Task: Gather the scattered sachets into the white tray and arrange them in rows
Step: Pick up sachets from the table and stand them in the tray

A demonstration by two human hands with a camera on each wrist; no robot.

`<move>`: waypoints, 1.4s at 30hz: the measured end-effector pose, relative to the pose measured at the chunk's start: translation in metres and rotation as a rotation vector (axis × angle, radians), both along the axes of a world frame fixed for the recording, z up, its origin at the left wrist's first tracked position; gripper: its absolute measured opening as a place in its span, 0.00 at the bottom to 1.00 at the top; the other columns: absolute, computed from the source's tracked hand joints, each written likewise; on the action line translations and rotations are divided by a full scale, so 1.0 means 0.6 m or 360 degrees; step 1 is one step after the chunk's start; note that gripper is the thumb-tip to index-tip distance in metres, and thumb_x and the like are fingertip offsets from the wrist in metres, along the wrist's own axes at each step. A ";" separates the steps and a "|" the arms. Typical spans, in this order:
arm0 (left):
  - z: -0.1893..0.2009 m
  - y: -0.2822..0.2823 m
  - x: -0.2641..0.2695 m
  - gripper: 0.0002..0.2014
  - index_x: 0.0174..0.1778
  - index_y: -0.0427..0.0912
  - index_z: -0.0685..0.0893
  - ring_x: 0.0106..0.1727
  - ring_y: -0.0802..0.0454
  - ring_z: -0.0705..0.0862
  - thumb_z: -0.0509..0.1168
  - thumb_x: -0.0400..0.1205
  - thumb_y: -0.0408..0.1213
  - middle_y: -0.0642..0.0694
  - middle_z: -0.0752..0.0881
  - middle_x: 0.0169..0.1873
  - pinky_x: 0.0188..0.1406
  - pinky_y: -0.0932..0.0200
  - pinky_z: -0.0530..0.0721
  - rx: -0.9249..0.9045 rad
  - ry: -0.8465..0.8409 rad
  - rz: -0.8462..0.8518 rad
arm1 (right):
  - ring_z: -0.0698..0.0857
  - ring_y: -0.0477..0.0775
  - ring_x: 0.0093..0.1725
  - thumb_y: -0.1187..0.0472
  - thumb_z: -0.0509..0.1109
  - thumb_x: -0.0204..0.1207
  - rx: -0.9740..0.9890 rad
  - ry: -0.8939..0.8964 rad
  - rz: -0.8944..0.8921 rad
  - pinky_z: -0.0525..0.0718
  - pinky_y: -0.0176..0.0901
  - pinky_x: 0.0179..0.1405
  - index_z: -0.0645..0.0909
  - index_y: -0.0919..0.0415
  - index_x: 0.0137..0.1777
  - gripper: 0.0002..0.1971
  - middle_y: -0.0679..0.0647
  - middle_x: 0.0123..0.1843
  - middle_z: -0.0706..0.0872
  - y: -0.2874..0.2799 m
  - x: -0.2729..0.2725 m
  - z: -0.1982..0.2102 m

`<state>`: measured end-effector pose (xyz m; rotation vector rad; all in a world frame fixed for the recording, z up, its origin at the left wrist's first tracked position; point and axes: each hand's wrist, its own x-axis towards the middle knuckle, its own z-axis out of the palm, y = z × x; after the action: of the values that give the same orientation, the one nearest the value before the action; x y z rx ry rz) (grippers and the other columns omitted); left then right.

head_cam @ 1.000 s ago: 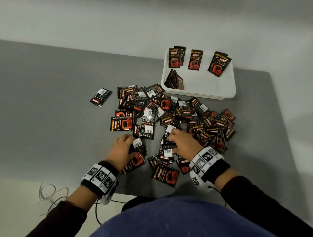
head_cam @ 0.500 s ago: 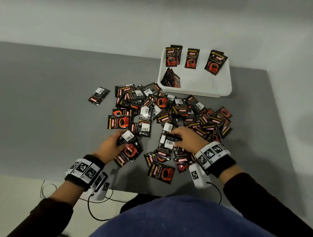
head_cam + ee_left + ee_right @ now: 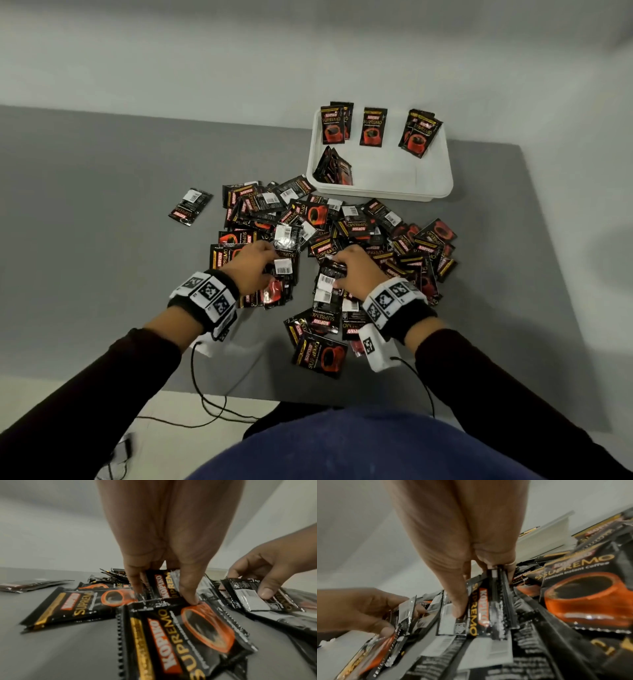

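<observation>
Head view: left hand and right hand are each pinching sachets lying piled beside the white tray.

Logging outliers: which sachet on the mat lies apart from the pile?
The lone sachet left of the pile, barcode side up; it touches no other.

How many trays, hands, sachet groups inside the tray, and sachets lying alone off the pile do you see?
White tray: 1
Hands, each gripping sachets: 2 (left hand, right hand)
Sachet groups in the tray: 4
Lone sachet left of the pile: 1
Total: 8
</observation>
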<state>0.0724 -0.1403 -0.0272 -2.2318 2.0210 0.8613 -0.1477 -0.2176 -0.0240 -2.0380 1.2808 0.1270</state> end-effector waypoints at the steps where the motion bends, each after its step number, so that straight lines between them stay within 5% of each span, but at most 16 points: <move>1: -0.003 0.000 -0.001 0.26 0.72 0.41 0.74 0.73 0.44 0.67 0.70 0.76 0.38 0.42 0.68 0.73 0.76 0.50 0.65 0.0006 -0.0062 -0.0040 | 0.74 0.58 0.70 0.64 0.76 0.71 -0.0025 0.0039 0.0048 0.72 0.46 0.69 0.73 0.58 0.71 0.28 0.58 0.75 0.68 0.002 0.001 -0.004; 4: -0.008 0.004 -0.005 0.29 0.72 0.44 0.72 0.73 0.43 0.69 0.71 0.75 0.40 0.43 0.67 0.73 0.78 0.44 0.62 0.0042 -0.0148 -0.0060 | 0.71 0.61 0.71 0.60 0.75 0.71 -0.0130 0.0119 0.0145 0.72 0.55 0.71 0.73 0.54 0.72 0.28 0.59 0.73 0.71 0.006 0.000 -0.008; 10: 0.001 0.007 -0.011 0.28 0.73 0.52 0.69 0.74 0.44 0.68 0.68 0.77 0.45 0.45 0.68 0.75 0.75 0.38 0.55 0.0076 -0.0320 -0.0078 | 0.79 0.61 0.63 0.65 0.76 0.69 -0.0172 -0.0061 0.0030 0.79 0.52 0.64 0.74 0.52 0.69 0.28 0.58 0.69 0.71 0.015 -0.007 -0.004; 14: 0.011 0.014 -0.009 0.25 0.71 0.53 0.69 0.64 0.46 0.75 0.66 0.78 0.45 0.49 0.81 0.63 0.69 0.44 0.61 -0.0061 -0.0325 -0.0094 | 0.81 0.59 0.58 0.70 0.73 0.70 -0.0237 -0.0172 -0.0036 0.80 0.43 0.53 0.67 0.49 0.74 0.34 0.59 0.69 0.71 0.014 -0.027 0.000; 17: 0.019 0.021 -0.005 0.26 0.71 0.54 0.67 0.52 0.49 0.82 0.67 0.78 0.40 0.48 0.86 0.55 0.68 0.47 0.65 -0.0108 -0.0109 -0.0021 | 0.81 0.57 0.59 0.71 0.71 0.71 -0.0268 -0.0124 -0.0033 0.79 0.41 0.54 0.69 0.52 0.74 0.32 0.58 0.68 0.71 0.013 -0.041 -0.001; 20: 0.028 0.024 0.000 0.28 0.73 0.52 0.65 0.39 0.53 0.82 0.67 0.79 0.37 0.43 0.86 0.56 0.55 0.54 0.79 -0.0088 0.0138 0.0073 | 0.81 0.58 0.58 0.69 0.71 0.72 -0.0258 -0.0094 -0.0075 0.79 0.44 0.58 0.73 0.54 0.71 0.27 0.56 0.67 0.72 0.008 -0.049 0.001; 23: 0.035 0.024 0.007 0.28 0.75 0.50 0.65 0.48 0.50 0.85 0.66 0.80 0.38 0.43 0.79 0.68 0.55 0.54 0.83 -0.0109 0.0258 0.0132 | 0.79 0.58 0.62 0.64 0.72 0.73 -0.0336 -0.0012 -0.0086 0.73 0.54 0.68 0.76 0.51 0.68 0.24 0.55 0.65 0.76 0.003 -0.051 0.003; 26: 0.044 0.018 0.010 0.28 0.75 0.47 0.67 0.57 0.45 0.83 0.67 0.79 0.38 0.43 0.79 0.67 0.59 0.50 0.82 -0.0182 0.0340 0.0233 | 0.79 0.58 0.64 0.62 0.73 0.72 -0.0397 -0.0094 -0.0169 0.73 0.58 0.68 0.76 0.47 0.67 0.24 0.55 0.63 0.79 0.001 -0.050 0.007; 31: 0.077 -0.005 0.005 0.27 0.74 0.44 0.69 0.56 0.53 0.81 0.68 0.79 0.36 0.49 0.79 0.66 0.49 0.67 0.77 -0.0419 0.0466 0.0313 | 0.75 0.63 0.69 0.61 0.70 0.75 -0.0412 0.0087 -0.0043 0.74 0.54 0.69 0.64 0.49 0.78 0.32 0.62 0.70 0.76 -0.005 -0.049 0.006; 34: 0.112 -0.033 0.005 0.30 0.76 0.50 0.65 0.52 0.68 0.77 0.68 0.78 0.32 0.58 0.74 0.63 0.46 0.82 0.73 -0.0643 0.0664 0.0311 | 0.77 0.61 0.67 0.60 0.70 0.75 -0.0351 0.0093 -0.0039 0.76 0.51 0.65 0.70 0.53 0.74 0.26 0.60 0.68 0.76 -0.010 -0.053 0.003; 40: 0.158 -0.132 -0.018 0.27 0.77 0.47 0.64 0.49 0.72 0.79 0.62 0.82 0.32 0.61 0.77 0.57 0.41 0.84 0.75 -0.0761 0.0907 0.0375 | 0.84 0.53 0.54 0.62 0.76 0.68 -0.0038 -0.0265 -0.0369 0.82 0.42 0.51 0.80 0.55 0.58 0.18 0.52 0.59 0.83 -0.025 -0.064 0.001; 42: 0.167 -0.176 -0.036 0.26 0.77 0.46 0.65 0.52 0.65 0.79 0.62 0.82 0.33 0.56 0.78 0.59 0.46 0.82 0.75 -0.0819 0.0845 0.0422 | 0.83 0.49 0.53 0.62 0.77 0.67 0.0082 -0.0373 -0.0441 0.78 0.37 0.50 0.81 0.56 0.57 0.18 0.46 0.54 0.82 -0.032 -0.073 0.001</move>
<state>0.0508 -0.2462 0.0728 -2.8386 2.4270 1.1713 -0.1915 -0.2367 -0.0231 -1.7529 1.3781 -0.1993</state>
